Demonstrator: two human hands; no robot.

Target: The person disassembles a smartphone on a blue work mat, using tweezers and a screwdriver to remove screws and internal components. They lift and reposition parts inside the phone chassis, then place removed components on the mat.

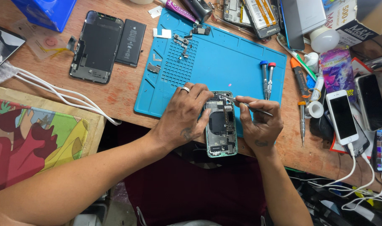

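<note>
An opened green phone body (221, 129) with exposed circuit parts lies at the near edge of the blue work mat (224, 54). My left hand (184, 113), a ring on one finger, grips the phone's left side and top. My right hand (260, 123) holds thin metal tweezers (241, 104), their tips reaching into the top of the phone.
Two screwdrivers (266, 79) with blue and red caps lie on the mat. A detached screen (94, 46) and a black battery (130, 42) rest at the left. Small metal parts (180, 42) sit on the mat. Phones (343, 117), tools and white cables (61, 94) crowd both sides.
</note>
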